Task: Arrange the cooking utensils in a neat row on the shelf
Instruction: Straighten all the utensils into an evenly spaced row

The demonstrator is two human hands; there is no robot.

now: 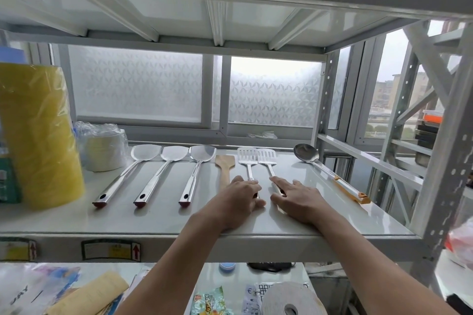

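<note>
Three steel turners [151,169] lie side by side on the white shelf [158,220], handles toward me. Right of them come a wooden spatula [225,165], then two slotted steel turners, the left one [247,158] and the right one [267,158]. A steel ladle [311,158] with an orange handle lies angled at the far right. My left hand [242,195] grips the handle of the left slotted turner and covers the wooden spatula's handle end. My right hand [298,199] rests with straight fingers on the handle of the right slotted turner.
A tall yellow plastic-wrapped stack [38,135] and a wrapped stack of white bowls [105,148] stand at the shelf's left. A shelf post [321,100] rises at the back right. Below, the lower shelf holds packets, paper and a tape roll [289,302].
</note>
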